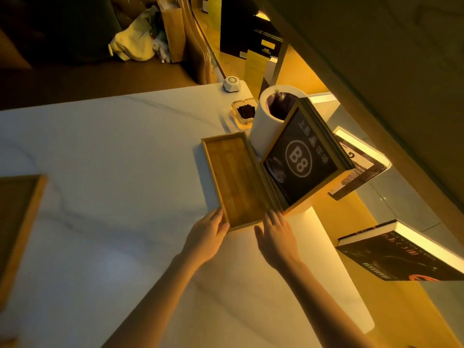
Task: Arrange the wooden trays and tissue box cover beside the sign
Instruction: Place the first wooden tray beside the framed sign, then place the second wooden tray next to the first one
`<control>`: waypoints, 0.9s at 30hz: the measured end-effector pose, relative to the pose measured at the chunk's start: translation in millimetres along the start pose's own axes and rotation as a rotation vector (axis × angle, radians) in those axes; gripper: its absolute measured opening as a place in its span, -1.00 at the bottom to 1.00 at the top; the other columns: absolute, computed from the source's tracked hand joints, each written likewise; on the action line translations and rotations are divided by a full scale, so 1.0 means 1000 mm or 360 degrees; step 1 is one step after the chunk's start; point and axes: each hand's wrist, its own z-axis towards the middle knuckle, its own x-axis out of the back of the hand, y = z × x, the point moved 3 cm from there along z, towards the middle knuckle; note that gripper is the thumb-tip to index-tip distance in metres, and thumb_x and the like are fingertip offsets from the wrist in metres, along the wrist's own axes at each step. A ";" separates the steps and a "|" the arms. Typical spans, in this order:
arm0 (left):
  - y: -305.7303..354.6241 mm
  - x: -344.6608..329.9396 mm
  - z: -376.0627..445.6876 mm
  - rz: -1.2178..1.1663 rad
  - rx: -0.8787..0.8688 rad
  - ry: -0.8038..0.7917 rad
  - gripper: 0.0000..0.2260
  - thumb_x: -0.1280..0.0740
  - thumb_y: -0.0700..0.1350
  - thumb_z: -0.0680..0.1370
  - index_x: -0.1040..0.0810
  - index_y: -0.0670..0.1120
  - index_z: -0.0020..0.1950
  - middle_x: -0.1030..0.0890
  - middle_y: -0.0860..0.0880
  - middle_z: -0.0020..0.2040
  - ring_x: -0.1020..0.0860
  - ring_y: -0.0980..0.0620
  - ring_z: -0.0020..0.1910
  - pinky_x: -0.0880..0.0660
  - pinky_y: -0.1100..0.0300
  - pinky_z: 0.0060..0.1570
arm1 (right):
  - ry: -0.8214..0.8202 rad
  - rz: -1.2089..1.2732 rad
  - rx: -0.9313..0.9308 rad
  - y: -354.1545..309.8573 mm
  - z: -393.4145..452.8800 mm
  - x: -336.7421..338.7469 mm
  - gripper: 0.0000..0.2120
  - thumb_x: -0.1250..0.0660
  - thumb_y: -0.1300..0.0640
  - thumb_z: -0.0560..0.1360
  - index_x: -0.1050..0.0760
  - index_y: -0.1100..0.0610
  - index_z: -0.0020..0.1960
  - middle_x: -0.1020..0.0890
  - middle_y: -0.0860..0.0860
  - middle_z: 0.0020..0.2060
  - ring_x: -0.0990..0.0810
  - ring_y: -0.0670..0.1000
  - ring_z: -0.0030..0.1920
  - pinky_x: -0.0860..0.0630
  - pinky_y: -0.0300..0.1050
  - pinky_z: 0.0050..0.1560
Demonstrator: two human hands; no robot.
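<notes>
A long narrow wooden tray (234, 177) lies flat on the white marble table (113, 156), its right side against the base of the wood-framed "B8" sign (300, 159). My left hand (207, 236) touches the tray's near left corner with the fingertips. My right hand (276, 238) rests open on the table just off the tray's near right corner, fingers pointing at the sign's base. A second wooden tray (18, 222) lies at the far left edge of view, partly cut off. No tissue box cover is visible.
Behind the sign stands a white cylindrical bin (263, 121) with a dark liner, then a glass ashtray (244, 113) and a small white device (232, 84). Lit shelves with books (401, 252) hang off the table's right edge. A chair with bags stands beyond the table.
</notes>
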 end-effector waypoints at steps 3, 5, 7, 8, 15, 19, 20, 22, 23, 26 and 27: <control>0.000 0.026 -0.007 -0.0043 0.0053 0.0057 -0.72 -0.14 -0.05 0.56 -0.49 -0.20 0.11 -0.59 -0.25 0.09 -0.54 -0.18 0.06 -0.49 -0.03 0.08 | 0.0109 0.0110 0.0182 -0.021 0.005 0.020 -0.71 -0.15 0.06 0.55 -0.49 0.21 0.14 -0.61 0.15 0.08 -0.55 0.15 0.08 -0.53 0.04 0.05; -0.002 0.049 -0.018 -0.0016 0.0052 0.0115 -0.73 -0.15 -0.04 0.55 -0.53 -0.21 -0.02 -0.63 -0.26 -0.06 -0.58 -0.18 -0.05 -0.52 -0.06 0.00 | 0.0118 0.0181 0.0285 -0.042 0.008 0.035 -0.73 -0.12 0.07 0.56 -0.53 0.19 0.00 -0.63 0.12 -0.09 -0.59 0.12 -0.06 -0.55 0.06 -0.06; -0.005 0.075 -0.032 0.0032 0.0001 0.0164 -0.71 -0.13 -0.02 0.56 -0.49 -0.18 -0.20 -0.59 -0.15 -0.30 -0.57 -0.13 -0.22 -0.51 0.01 -0.15 | 0.0136 0.0183 0.0338 -0.069 0.012 0.050 -0.72 -0.09 0.08 0.56 -0.53 0.18 -0.07 -0.61 0.11 -0.14 -0.59 0.11 -0.11 -0.55 0.06 -0.08; -0.008 0.089 -0.041 0.0063 -0.0026 0.0210 -0.71 -0.12 -0.02 0.56 -0.43 -0.13 -0.28 -0.49 -0.05 -0.41 -0.52 -0.10 -0.30 -0.46 0.06 -0.24 | 0.0130 0.0150 0.0347 -0.083 0.013 0.057 -0.71 -0.08 0.07 0.57 -0.52 0.18 -0.08 -0.60 0.11 -0.16 -0.58 0.09 -0.14 -0.55 0.03 -0.11; -0.057 0.185 -0.115 0.0346 -0.0008 0.0623 -0.71 -0.12 -0.05 0.56 -0.33 -0.10 -0.35 -0.38 0.00 -0.46 -0.43 -0.07 -0.36 -0.27 0.13 -0.34 | 0.0276 0.0014 0.0701 -0.200 0.006 0.073 -0.66 -0.05 0.04 0.58 -0.52 0.20 -0.10 -0.58 0.09 -0.25 -0.56 0.04 -0.23 -0.38 -0.14 -0.28; -0.103 0.230 -0.161 0.0450 0.0056 0.0874 -0.71 -0.14 -0.05 0.54 -0.49 -0.22 -0.22 -0.55 -0.20 -0.33 -0.52 -0.20 -0.29 -0.39 0.05 -0.37 | 0.0315 0.0074 0.0920 -0.270 -0.007 0.064 -0.68 -0.05 0.08 0.57 -0.52 0.21 -0.10 -0.61 0.12 -0.21 -0.56 0.12 -0.16 -0.39 -0.09 -0.24; -0.117 0.238 -0.172 0.0469 0.0079 0.0904 -0.72 -0.14 -0.07 0.54 -0.48 -0.21 -0.25 -0.52 -0.17 -0.37 -0.51 -0.19 -0.33 -0.33 0.11 -0.41 | 0.0310 0.0106 0.0966 -0.286 -0.012 0.060 -0.68 -0.05 0.09 0.57 -0.52 0.22 -0.09 -0.62 0.13 -0.19 -0.55 0.14 -0.14 -0.39 -0.08 -0.22; -0.146 0.251 -0.188 0.0493 0.0138 0.0919 -0.75 -0.14 -0.08 0.55 -0.47 -0.18 -0.23 -0.51 -0.13 -0.37 -0.51 -0.18 -0.33 -0.31 0.13 -0.40 | 0.0294 0.0173 0.1040 -0.315 -0.020 0.048 -0.70 -0.05 0.11 0.57 -0.51 0.23 -0.06 -0.62 0.14 -0.14 -0.53 0.15 -0.08 -0.41 -0.04 -0.17; -0.161 0.256 -0.194 0.0492 0.0171 0.0934 -0.77 -0.14 -0.08 0.55 -0.50 -0.18 -0.17 -0.56 -0.18 -0.30 -0.54 -0.20 -0.27 -0.37 0.08 -0.34 | 0.0285 0.0201 0.1074 -0.329 -0.023 0.040 -0.71 -0.06 0.13 0.56 -0.52 0.24 -0.05 -0.62 0.15 -0.13 -0.52 0.16 -0.05 -0.43 -0.01 -0.14; -0.208 0.260 -0.210 0.0454 0.0309 0.0962 -0.78 -0.17 -0.14 0.55 -0.48 -0.20 0.12 -0.59 -0.26 0.04 -0.55 -0.23 0.01 -0.47 -0.03 -0.04 | 0.0205 0.0295 0.1129 -0.364 -0.032 0.008 -0.76 -0.13 0.17 0.54 -0.53 0.26 -0.01 -0.63 0.18 -0.09 -0.51 0.19 0.02 -0.45 0.04 -0.05; -0.223 0.260 -0.214 0.0467 0.0360 0.0943 -0.74 -0.17 -0.14 0.55 -0.44 -0.19 0.20 -0.55 -0.25 0.13 -0.51 -0.22 0.09 -0.46 -0.06 0.03 | 0.0157 0.0322 0.1132 -0.373 -0.034 -0.003 -0.77 -0.14 0.18 0.54 -0.52 0.26 0.03 -0.63 0.19 -0.04 -0.51 0.20 0.06 -0.45 0.05 -0.01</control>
